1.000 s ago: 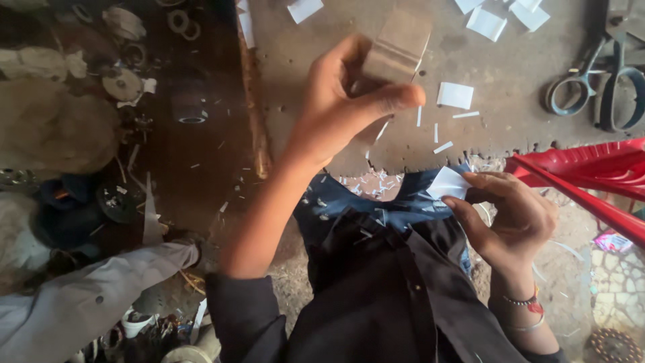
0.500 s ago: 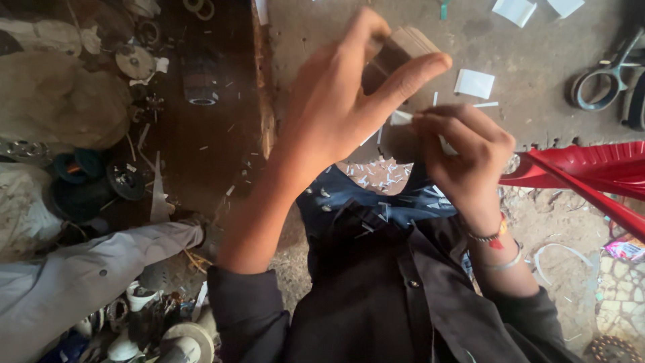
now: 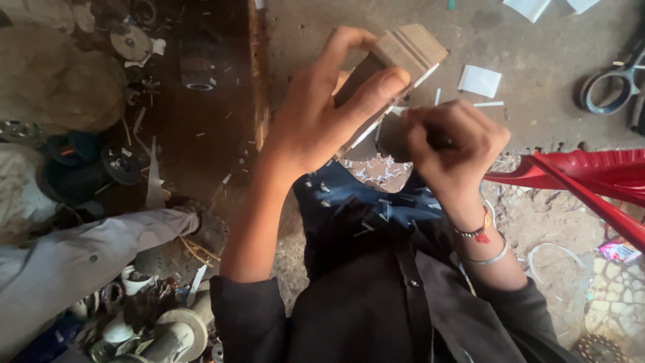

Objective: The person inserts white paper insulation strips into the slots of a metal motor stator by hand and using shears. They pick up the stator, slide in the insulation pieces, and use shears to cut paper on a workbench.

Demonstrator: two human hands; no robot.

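Above the person's lap, the left hand [image 3: 322, 114] holds up one small stack of flat brown plates [image 3: 396, 67], its fingers clamped on the stack with thumb on the near face and fingertips curled over the far side. Just right of it, the right hand [image 3: 453, 144] is closed, its fingers pinched together on something too small to make out, touching the stack's lower white edge. As a judgement, the work on the stack looks midway: one white slip seems seated along the edge, while more lie unused. On the concrete surface [image 3: 537, 107] beyond, one loose white paper square [image 3: 480, 81] lies near, two more show partly at the top, and one pair of scissors [image 3: 608, 84] rests at the right. Many tiny white offcuts [image 3: 376, 171] litter the lap, too many to count.
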